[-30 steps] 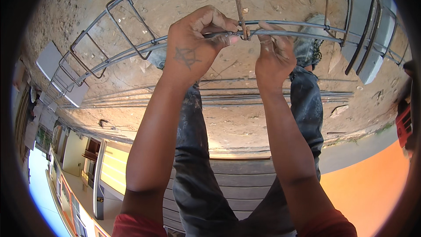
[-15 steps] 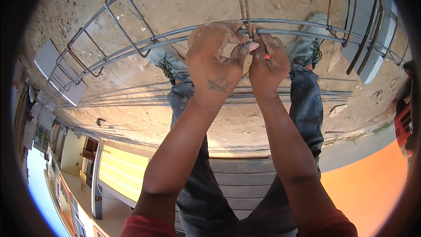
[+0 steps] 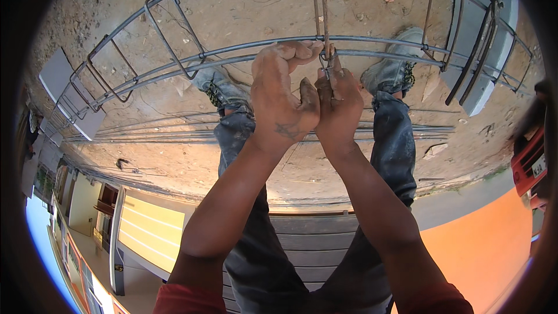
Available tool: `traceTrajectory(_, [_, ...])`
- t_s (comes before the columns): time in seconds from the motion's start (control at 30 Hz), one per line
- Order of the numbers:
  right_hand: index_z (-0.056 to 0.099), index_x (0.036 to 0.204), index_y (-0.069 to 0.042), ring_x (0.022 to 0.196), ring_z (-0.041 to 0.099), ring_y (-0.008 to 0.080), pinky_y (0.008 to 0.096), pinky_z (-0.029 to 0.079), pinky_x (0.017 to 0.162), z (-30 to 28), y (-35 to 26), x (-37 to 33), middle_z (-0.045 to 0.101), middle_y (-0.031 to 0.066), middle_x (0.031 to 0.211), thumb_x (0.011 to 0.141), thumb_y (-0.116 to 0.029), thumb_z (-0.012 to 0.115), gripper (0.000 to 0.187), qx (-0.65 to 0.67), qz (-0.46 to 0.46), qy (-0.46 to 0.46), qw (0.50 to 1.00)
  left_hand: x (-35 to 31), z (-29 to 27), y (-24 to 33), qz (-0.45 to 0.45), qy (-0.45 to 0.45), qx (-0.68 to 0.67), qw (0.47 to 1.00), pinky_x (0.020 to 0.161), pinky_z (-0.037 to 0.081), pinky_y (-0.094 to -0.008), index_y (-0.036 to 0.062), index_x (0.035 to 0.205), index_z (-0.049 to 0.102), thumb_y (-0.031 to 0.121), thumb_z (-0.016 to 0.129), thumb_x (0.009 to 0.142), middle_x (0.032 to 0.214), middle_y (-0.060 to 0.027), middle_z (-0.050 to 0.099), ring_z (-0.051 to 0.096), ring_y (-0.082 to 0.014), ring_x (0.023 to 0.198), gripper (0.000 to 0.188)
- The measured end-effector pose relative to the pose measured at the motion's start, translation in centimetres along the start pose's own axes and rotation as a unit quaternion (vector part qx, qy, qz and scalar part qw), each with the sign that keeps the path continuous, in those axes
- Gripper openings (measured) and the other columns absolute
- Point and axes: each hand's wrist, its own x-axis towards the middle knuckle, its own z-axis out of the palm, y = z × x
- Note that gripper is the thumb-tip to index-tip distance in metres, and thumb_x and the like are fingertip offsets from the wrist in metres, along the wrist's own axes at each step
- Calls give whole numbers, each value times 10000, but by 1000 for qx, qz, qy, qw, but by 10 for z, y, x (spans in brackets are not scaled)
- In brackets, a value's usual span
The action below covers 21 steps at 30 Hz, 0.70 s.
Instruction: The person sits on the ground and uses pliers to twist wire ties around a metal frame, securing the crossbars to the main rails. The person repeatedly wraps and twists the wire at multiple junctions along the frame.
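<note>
The left hand (image 3: 286, 90) was curled, its fingertips up against the long bars of a steel cage (image 3: 360, 53) and its thumb standing apart from its fingers; whether it gripped anything was hidden. The right hand (image 3: 340, 99), just beside it, seemed pinched together on a thin tie wire (image 3: 324, 65) that showed as a small loop above its fingers. Directly beyond both hands, a rusty stirrup (image 3: 326, 11) met the two nearer bars, reaching away toward the far bar.

The wire looked light and easily bent, likely springy and sharp at its ends, so a fingertip pinch close to the twist suited it. The stirrup seemed stiff, rough enough not to slip, and best held near its corner at the bars. The cage as a whole looked long and heavy, though its bars bowed partly through the lens; steadying it meant gripping a long bar beside the joint. Well to the right of the hands, a grey slab (image 3: 494, 84) lay beneath it.
</note>
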Motion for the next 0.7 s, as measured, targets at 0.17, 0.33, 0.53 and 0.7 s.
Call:
traceTrajectory(0.17, [619,1177,58,679,654,256,335,493,597,-11,-22,-2,639,198,807,856,-46,675,343,121,59,-21,991,0,-2,-2,29,-2,-6,1000,1072,343,-452,-21,1156,384,-138,492,617,1104,-149,592,628,-329,1114,562])
traceTrajectory(0.33, [680,965,67,582,655,247,324,490,549,-40,-42,29,644,166,655,893,-247,688,322,105,140,-120,977,-2,-17,7,26,-69,87,993,1078,316,-532,-13,1203,357,-138,486,648,1219,-177,587,593,-371,1171,583])
traceTrajectory(0.53, [710,840,27,633,637,172,293,486,606,-42,-52,51,681,118,716,911,-329,673,365,-56,200,-160,965,-6,-24,29,-12,-69,158,985,969,436,-430,-1,1255,401,-100,548,744,1247,-145,599,565,-351,1206,541])
traceTrajectory(0.7, [684,948,52,712,652,137,262,496,673,-41,-39,48,714,104,829,934,-221,649,276,116,257,-157,946,-20,-18,36,-165,-93,239,952,826,500,-362,21,1200,506,170,748,829,1203,-139,628,620,-303,1039,467])
